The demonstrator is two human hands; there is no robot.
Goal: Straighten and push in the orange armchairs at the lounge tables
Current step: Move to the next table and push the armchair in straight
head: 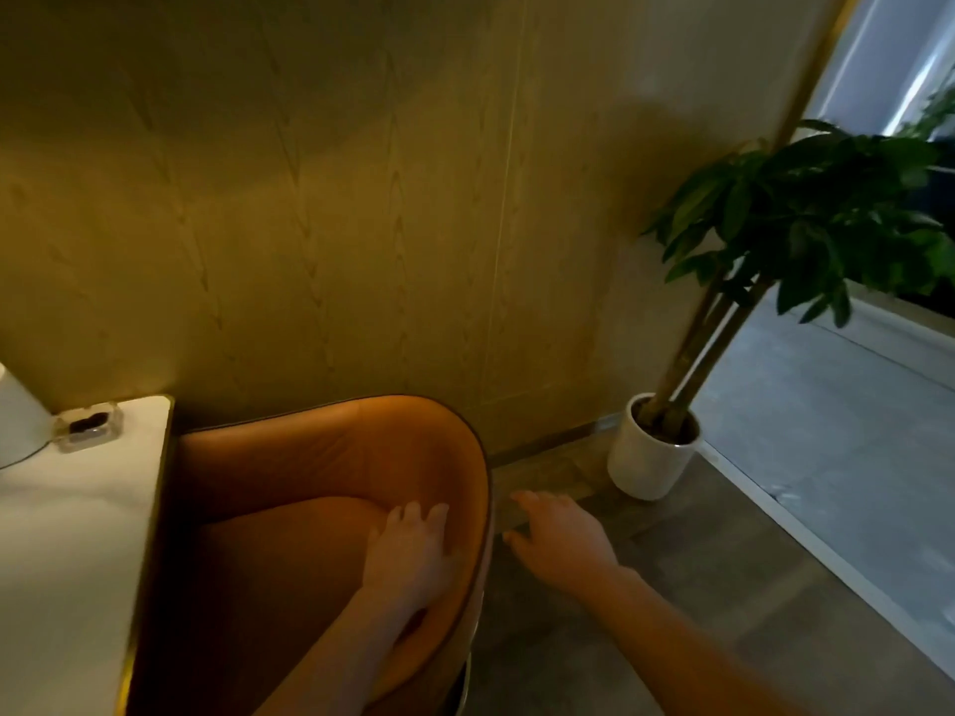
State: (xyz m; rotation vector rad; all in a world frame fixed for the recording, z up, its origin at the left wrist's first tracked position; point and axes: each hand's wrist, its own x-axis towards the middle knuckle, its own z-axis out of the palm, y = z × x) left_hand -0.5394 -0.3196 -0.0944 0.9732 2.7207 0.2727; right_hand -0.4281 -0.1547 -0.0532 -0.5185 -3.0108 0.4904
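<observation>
One orange armchair (pixel 320 457) is sitting at the near left of the scene. Its left side is tucked right against the edge of one white surface (pixel 67 534), and its curved back is facing the far wall (pixel 310 198). The seat cushion is showing inside the shell.

Two bare arms are reaching in from the near edge. The left grip (pixel 408 550) is lying inside the chair, flat against the inner right side of the shell just below the rim. Its fingers are stretched out and slightly spread, pressing on the leather and not curling around anything. The right grip (pixel 558 540) is hanging outside the chair, just beside the right outer edge and above the grey floor (pixel 646 586). Its fingers are also spread and relaxed, and it is holding nothing. The thumb is pointing toward the chair; whether it is touching the shell is too blurred to tell.

On the far end of the surface two things are standing: one white rounded object (pixel 18 421), cut off by the left edge, and one small clear box (pixel 90 426) with something dark inside, just beside it.

To the far right, well apart from the chair, one leafy green plant (pixel 806 214) is growing out of one white pot (pixel 646 462), which is standing on the floor near the foot of the wall.
</observation>
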